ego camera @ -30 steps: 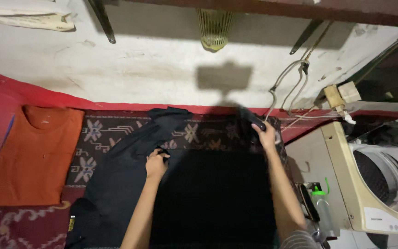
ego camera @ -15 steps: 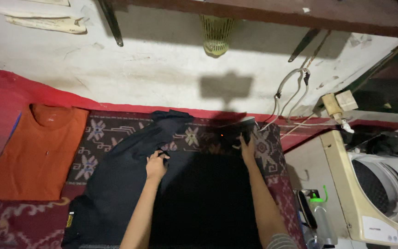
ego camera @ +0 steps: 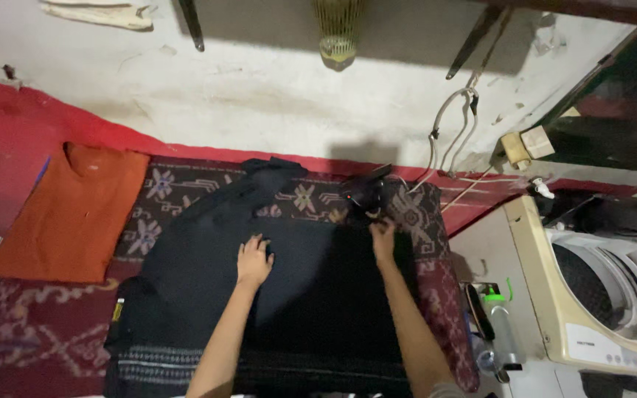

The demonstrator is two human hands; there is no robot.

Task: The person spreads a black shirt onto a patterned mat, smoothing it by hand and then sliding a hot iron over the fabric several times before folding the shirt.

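A black garment (ego camera: 311, 295) lies spread over a maroon patterned cloth (ego camera: 178, 188) on the ironing surface. My left hand (ego camera: 253, 262) rests flat on the garment's middle, fingers apart. My right hand (ego camera: 383, 237) presses on the garment near its far right edge, holding nothing. Just beyond my right hand a dark iron (ego camera: 366, 190) with a small red light stands by the wall, free of both hands. Its cord (ego camera: 451, 133) loops up the wall.
An orange T-shirt (ego camera: 68, 214) lies flat at the left. A washing machine (ego camera: 606, 295) stands at the right, with a clear bottle with a green cap (ego camera: 499, 332) between it and the ironing surface. A yellow basket (ego camera: 337, 33) hangs on the white wall.
My right hand has let go of the iron at the far edge and come back onto the garment. The left hand has flattened on the cloth. The view has tilted down.
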